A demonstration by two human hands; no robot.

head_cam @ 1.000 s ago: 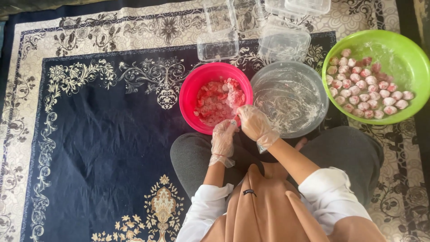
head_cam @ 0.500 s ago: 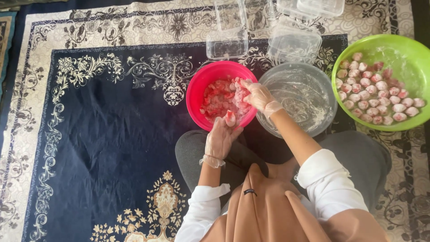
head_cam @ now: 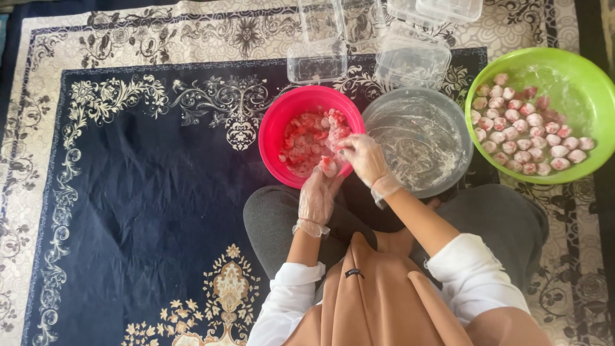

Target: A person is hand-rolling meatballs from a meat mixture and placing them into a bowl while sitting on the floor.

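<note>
Both my hands wear thin clear gloves. My left hand (head_cam: 318, 195) lies palm up at the near rim of a pink bowl (head_cam: 274, 122) filled with reddish-white pieces, and a small piece rests on its fingertips. My right hand (head_cam: 362, 156) reaches across the bowl's right rim, its fingers pinched together over the pieces. To the right stands a clear glass bowl (head_cam: 448, 115) smeared with white flour. A green bowl (head_cam: 576, 83) further right holds several flour-coated balls.
Several empty clear plastic containers (head_cam: 317, 61) and lids stand behind the bowls. Everything rests on a dark blue patterned carpet (head_cam: 128, 192) with a cream border. My crossed legs in grey trousers (head_cam: 506, 221) sit just below the bowls.
My right hand has moved from above my left hand forward into the pink bowl. My left hand has turned palm up at the bowl's rim. The camera has shifted slightly.
</note>
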